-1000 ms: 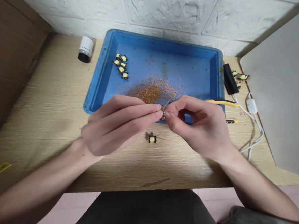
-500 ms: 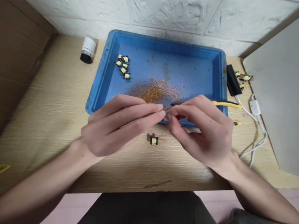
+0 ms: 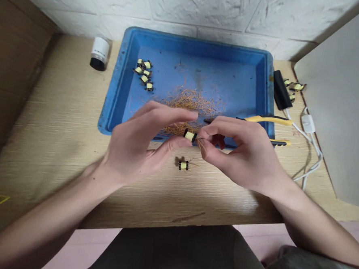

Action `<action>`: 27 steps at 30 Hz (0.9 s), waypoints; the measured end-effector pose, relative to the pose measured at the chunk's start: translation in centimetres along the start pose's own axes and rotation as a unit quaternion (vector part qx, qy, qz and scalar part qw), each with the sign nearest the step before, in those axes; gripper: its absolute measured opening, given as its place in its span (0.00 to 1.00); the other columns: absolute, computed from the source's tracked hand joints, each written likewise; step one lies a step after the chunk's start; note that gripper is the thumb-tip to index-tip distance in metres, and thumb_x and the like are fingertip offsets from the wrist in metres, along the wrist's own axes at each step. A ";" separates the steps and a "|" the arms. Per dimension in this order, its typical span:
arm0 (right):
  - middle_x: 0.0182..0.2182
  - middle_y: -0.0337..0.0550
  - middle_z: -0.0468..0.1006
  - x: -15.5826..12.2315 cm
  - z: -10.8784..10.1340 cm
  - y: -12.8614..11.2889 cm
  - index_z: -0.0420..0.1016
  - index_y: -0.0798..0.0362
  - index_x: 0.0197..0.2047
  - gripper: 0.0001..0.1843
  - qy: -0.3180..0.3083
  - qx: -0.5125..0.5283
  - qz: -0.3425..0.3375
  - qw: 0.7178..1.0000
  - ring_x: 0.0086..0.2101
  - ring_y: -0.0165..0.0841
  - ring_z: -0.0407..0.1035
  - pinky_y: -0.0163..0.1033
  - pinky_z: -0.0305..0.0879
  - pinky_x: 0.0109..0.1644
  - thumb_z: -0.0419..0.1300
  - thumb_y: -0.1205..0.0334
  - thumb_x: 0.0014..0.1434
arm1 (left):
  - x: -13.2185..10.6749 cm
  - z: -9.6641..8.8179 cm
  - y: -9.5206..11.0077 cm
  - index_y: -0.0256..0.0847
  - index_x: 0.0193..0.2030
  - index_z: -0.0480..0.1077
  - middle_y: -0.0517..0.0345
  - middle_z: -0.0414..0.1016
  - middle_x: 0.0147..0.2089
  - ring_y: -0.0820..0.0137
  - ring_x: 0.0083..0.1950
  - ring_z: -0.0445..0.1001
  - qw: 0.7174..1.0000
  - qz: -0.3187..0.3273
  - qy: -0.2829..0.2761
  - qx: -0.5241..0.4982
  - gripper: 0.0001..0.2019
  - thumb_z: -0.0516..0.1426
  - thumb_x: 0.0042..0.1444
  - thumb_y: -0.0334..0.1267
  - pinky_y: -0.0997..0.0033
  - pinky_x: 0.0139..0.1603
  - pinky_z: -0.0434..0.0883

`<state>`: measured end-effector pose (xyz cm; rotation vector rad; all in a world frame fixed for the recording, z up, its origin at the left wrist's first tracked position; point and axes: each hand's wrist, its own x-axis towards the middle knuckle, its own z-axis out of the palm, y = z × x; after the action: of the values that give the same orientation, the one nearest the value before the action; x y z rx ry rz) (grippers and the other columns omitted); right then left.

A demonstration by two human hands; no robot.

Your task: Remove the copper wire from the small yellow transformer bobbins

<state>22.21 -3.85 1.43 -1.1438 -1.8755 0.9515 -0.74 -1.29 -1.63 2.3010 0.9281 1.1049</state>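
Observation:
Between my hands is a small transformer [image 3: 190, 135] with a black bobbin, yellow tape round its middle and thin copper-coloured wires at its right end. My right hand [image 3: 238, 148] pinches these wires between thumb and forefinger. My left hand [image 3: 143, 136] is open around the transformer's left side, fingers raised above it and thumb tip at its lower left edge. On the table just below lies a second transformer [image 3: 183, 165], its wires pointing right. Pliers [image 3: 268, 120] with yellow-and-black handles lie across the tray's right rim, partly hidden by my right hand.
A blue tray [image 3: 263, 91] holds a heap of wire clippings [image 3: 190, 102] and several transformers [image 3: 145, 77] at its left. A white bottle with a black cap [image 3: 99, 53] stands left. Right are a black object [image 3: 282, 91], more transformers [image 3: 297, 87] and a white cable with a switch [image 3: 308, 123].
My left fingers have lifted and spread from the thumb, uncovering the transformer. My right hand stays pinched close by. The whole view has shifted slightly.

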 end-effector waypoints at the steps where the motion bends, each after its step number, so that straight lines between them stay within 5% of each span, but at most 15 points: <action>1: 0.28 0.35 0.79 0.1 -0.1 -0.1 0.77 0.50 0.31 0.11 -0.007 0.036 0.020 0.999 0.28 0.28 0.69 0.38 0.65 0.33 0.65 0.76 0.60 | 0.1 -0.2 0.0 0.57 0.63 0.75 0.61 0.81 0.64 0.65 0.57 0.83 1.000 0.026 0.008 0.012 0.19 0.68 0.68 0.40 0.62 0.58 0.83; 3: 0.27 0.34 0.79 0.2 -0.2 -0.3 0.78 0.50 0.30 0.11 -0.016 0.102 0.061 0.993 0.28 0.28 0.70 0.37 0.65 0.32 0.66 0.75 0.61 | 0.4 -0.5 -0.1 0.53 0.58 0.79 0.57 0.78 0.68 0.62 0.59 0.83 0.994 0.086 0.025 0.063 0.13 0.68 0.68 0.42 0.62 0.55 0.84; 9: 0.27 0.35 0.80 0.4 -0.5 -0.5 0.83 0.52 0.33 0.05 -0.044 0.177 0.166 0.969 0.28 0.28 0.70 0.36 0.67 0.32 0.69 0.71 0.60 | 1.1 -1.3 0.0 0.49 0.53 0.80 0.57 0.86 0.48 0.63 0.43 0.85 0.962 0.197 0.025 0.189 0.10 0.69 0.67 0.37 0.61 0.43 0.83; 16: 0.27 0.36 0.81 0.5 -0.9 -0.5 0.84 0.52 0.33 0.07 -0.089 0.163 0.165 0.969 0.29 0.28 0.69 0.35 0.66 0.32 0.67 0.71 0.61 | 1.0 -1.2 0.0 0.44 0.51 0.79 0.56 0.86 0.45 0.65 0.39 0.82 0.968 0.203 0.036 0.143 0.08 0.69 0.66 0.34 0.61 0.40 0.79; 27: 0.29 0.37 0.82 0.3 -1.1 -0.2 0.85 0.53 0.36 0.06 -0.109 0.164 0.146 0.969 0.29 0.28 0.70 0.35 0.67 0.32 0.66 0.70 0.63 | 0.8 -1.3 0.1 0.51 0.52 0.79 0.63 0.86 0.46 0.66 0.41 0.82 0.976 0.174 0.019 0.126 0.10 0.68 0.67 0.32 0.61 0.38 0.78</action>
<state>23.03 -3.41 2.17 -1.1662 -1.6550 1.5454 -1.37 -0.69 -0.33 2.7366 0.7304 1.2331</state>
